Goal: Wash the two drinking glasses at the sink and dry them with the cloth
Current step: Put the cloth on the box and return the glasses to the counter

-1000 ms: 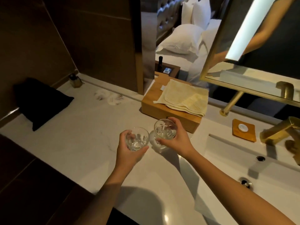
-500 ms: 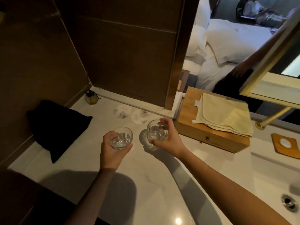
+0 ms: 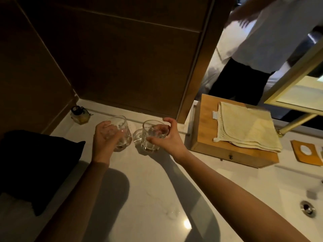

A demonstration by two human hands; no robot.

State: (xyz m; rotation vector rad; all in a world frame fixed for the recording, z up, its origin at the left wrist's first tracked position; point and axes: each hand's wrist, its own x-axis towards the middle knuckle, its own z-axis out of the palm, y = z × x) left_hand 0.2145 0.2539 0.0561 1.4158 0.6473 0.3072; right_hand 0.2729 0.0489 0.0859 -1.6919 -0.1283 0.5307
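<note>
Dim warm light, glare spot on countertop [image 3: 187, 224], wide-angle edge distortion.

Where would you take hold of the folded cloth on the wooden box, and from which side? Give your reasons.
Pinch the cloth at its near edge, coming from the front of the wooden box it lies flat on. The stacked layers show along that edge, so a pinch there will likely lift all the folds together rather than peeling off only the top one.

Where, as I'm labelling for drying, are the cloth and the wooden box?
cloth [image 3: 248, 127]: head view, middle of its folded top.
wooden box [image 3: 207, 126]: head view, bare lid left of the cloth.
</note>
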